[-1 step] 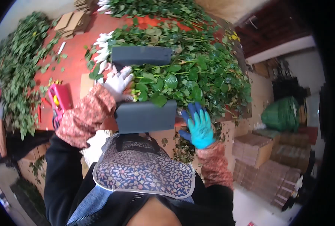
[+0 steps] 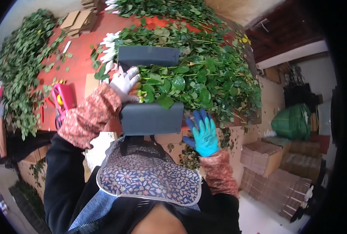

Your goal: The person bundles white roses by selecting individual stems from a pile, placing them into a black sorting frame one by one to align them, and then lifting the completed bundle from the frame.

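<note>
A bunch of leafy green stems (image 2: 204, 84), apparently roses, lies sideways between two upright dark grey panels: a far panel (image 2: 148, 56) and a near panel (image 2: 152, 119). At the left end of this bunch rests my left hand (image 2: 124, 84) in a white glove, fingers spread against the pale stem or bloom ends, which it partly covers. My right hand (image 2: 204, 134), in a teal and blue glove, is open with fingers spread, just right of the near panel by the lower edge of the leaves. Nothing shows in its grasp.
More stems with white-wrapped heads (image 2: 109, 45) lie beyond on the red table (image 2: 78, 62). A leafy heap (image 2: 23, 66) stands far left, near a pink tool holder (image 2: 65, 97) and cardboard pieces (image 2: 78, 21). Boxes (image 2: 261, 156) and a green sack (image 2: 292, 121) stand right.
My right hand has drawn slightly left and toward me, a little away from the leaves. The whole view has shifted slightly. My left hand stays in place on the bunch.
</note>
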Demonstrator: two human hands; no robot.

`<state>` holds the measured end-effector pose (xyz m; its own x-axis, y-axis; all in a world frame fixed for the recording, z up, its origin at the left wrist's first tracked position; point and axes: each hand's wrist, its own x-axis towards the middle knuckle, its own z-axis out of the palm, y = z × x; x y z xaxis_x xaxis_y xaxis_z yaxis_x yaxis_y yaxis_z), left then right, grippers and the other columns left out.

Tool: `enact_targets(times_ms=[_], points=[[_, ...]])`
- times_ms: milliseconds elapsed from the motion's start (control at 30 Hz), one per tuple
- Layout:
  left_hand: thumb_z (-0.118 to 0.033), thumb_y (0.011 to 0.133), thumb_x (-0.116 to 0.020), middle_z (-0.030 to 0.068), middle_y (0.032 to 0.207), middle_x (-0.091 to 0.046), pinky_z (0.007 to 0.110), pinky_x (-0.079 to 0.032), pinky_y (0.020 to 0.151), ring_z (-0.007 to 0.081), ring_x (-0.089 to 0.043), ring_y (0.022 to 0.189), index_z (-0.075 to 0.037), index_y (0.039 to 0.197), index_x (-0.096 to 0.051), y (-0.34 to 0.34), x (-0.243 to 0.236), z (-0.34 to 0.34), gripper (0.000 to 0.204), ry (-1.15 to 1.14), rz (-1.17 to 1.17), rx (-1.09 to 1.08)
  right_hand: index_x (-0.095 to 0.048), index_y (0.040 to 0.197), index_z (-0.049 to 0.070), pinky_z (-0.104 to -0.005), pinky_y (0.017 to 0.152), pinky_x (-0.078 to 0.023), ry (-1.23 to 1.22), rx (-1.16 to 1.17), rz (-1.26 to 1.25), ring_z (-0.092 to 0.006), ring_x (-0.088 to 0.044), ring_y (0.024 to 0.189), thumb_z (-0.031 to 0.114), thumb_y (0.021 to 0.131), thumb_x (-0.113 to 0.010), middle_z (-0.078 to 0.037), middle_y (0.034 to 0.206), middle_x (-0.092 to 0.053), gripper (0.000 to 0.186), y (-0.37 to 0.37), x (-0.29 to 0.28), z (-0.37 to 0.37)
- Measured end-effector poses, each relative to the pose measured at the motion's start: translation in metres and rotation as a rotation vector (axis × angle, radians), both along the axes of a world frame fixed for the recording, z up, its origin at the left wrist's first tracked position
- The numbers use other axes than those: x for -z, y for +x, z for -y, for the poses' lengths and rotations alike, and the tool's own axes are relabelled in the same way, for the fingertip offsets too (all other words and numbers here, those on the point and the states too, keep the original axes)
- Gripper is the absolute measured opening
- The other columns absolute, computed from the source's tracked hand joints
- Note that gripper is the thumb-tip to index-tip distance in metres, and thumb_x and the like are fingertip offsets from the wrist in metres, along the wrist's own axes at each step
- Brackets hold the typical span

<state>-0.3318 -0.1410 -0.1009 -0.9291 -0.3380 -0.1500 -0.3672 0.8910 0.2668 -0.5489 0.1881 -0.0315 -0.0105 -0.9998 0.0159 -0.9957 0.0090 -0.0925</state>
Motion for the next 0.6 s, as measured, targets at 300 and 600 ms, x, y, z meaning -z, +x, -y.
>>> enact_targets(times_ms=[300,600], points=[[-0.063,0.066,-0.073,0.0204,0.15,-0.034,0.053,-0.031,0.107,0.0366,-0.041,0.132,-0.004,0.138,-0.047,-0.007,-0.045,0.023,0.097,0.004,0.077,0.007,-0.065,0.1,0.007,-0.0442,0.083,-0.048,-0.419,-0.164,0.274,-0.0306,-0.061,0.099,0.01,0.069,-0.071,-0.011,0.111,-0.064,0.031,0.005,-0.067,0.092],[-0.055,0.065,-0.076,0.0175,0.15,-0.034,0.051,-0.03,0.106,0.0351,-0.037,0.133,-0.004,0.135,-0.048,-0.011,-0.07,-0.022,0.091,0.055,-0.014,-0.033,-0.051,0.132,0.012,-0.0601,0.103,-0.031,0.097,-0.346,-0.021,-0.043,-0.034,0.134,0.048,0.067,-0.076,-0.016,0.147,-0.038,0.079,-0.064,-0.081,0.061]])
